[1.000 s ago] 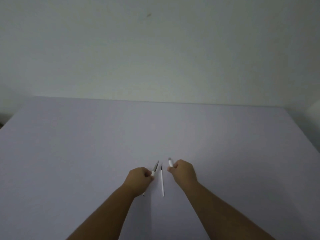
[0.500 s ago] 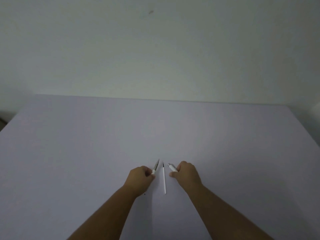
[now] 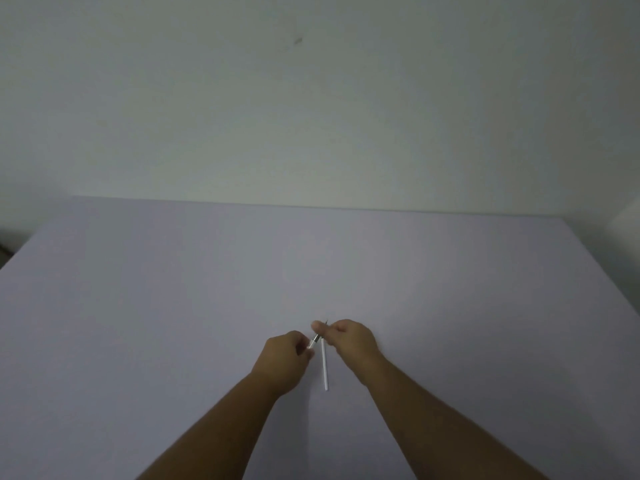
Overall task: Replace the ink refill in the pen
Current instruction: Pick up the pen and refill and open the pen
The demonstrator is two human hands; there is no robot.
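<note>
Both my hands are low over the pale lilac table (image 3: 173, 306), close together, knuckles up. My left hand (image 3: 287, 358) is curled shut on a pen part (image 3: 314, 341), a thin piece with a dark tip and a white section; it sticks out from my left fingertips (image 3: 306, 344) and slants up and right toward my other hand. How much of it is hidden inside the fist, can't tell. My right hand (image 3: 349, 341) is curled too, thumb and forefinger (image 3: 320, 328) pinched together right at the far end of that same pen part; a small dark point pokes out just past the pinch. Whether my right fingers grip the pen part, or hold another small piece against it, can't tell: blurry and too small.

The white ink refill (image 3: 324, 367) lies flat on the table in the gap between my two hands, a thin straight rod. Its far end runs up under the pinch of my right fingers, its near end points back toward me, ending just past my wrists between the forearms. It looks to sit under the held pen part, touching or not I can't tell. Neither hand grips the refill along its visible length.

Plain off-white wall (image 3: 311, 116) beyond the far table edge, with a small dark mark (image 3: 298, 40) high up.
</note>
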